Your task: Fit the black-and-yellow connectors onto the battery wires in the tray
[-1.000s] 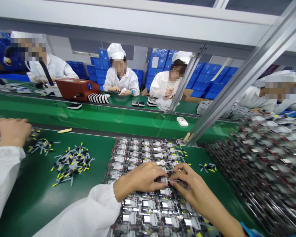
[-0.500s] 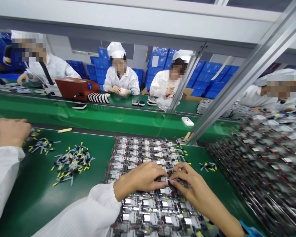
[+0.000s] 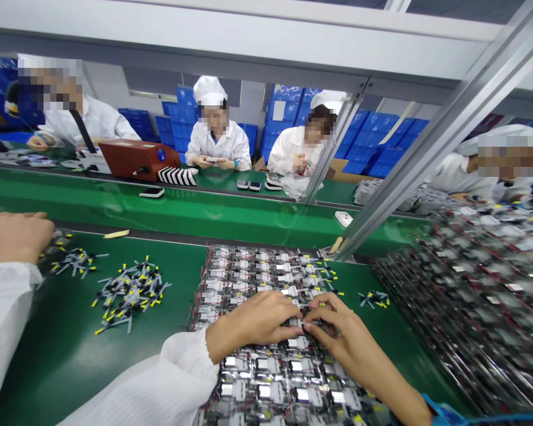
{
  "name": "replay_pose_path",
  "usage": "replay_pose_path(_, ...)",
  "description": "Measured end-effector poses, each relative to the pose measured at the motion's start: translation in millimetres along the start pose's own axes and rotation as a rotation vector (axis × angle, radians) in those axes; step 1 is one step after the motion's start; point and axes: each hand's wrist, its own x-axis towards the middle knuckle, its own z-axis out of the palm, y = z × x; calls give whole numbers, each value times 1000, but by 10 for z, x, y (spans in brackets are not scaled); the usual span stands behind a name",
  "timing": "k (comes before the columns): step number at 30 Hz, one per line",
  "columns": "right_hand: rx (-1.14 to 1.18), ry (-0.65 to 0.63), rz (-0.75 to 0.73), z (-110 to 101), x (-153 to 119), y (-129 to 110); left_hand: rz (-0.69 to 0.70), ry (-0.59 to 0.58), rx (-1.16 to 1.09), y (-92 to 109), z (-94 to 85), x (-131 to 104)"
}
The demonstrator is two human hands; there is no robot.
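Note:
A clear plastic tray (image 3: 266,370) lies before me, filled with rows of small white electronic modules (image 3: 270,392) that have red wires. My left hand (image 3: 260,319) reaches over the middle of the tray, its thumb and fingers closed round the sides of one white module (image 3: 295,323). Close against it, my right hand (image 3: 337,328) is pinched, thumb to fingertips, at the right end of that same module. Whatever lies between the right fingertips is too small and hidden to make out.
Left of the tray lies a pile of grey strips (image 3: 133,290) with black parts and yellow ends; a smaller group (image 3: 373,299) lies right. Stacked filled trays (image 3: 484,302) rise at right. A metal post (image 3: 426,136) slants overhead. A co-worker's hand (image 3: 22,236) is at left.
My hands stay at the same module, with only a slight shift of the right fingers. On the green belt beyond, the white devices have moved to the right.

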Motion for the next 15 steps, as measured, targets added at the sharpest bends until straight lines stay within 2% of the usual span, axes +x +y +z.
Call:
replay_pose_path(7, 2, 4, -9, 15, 16, 12, 4, -38, 17, 16, -12, 7)
replay_pose_path(15, -3, 2, 4, 15, 20, 1, 2, -13, 6, 11, 2, 2)
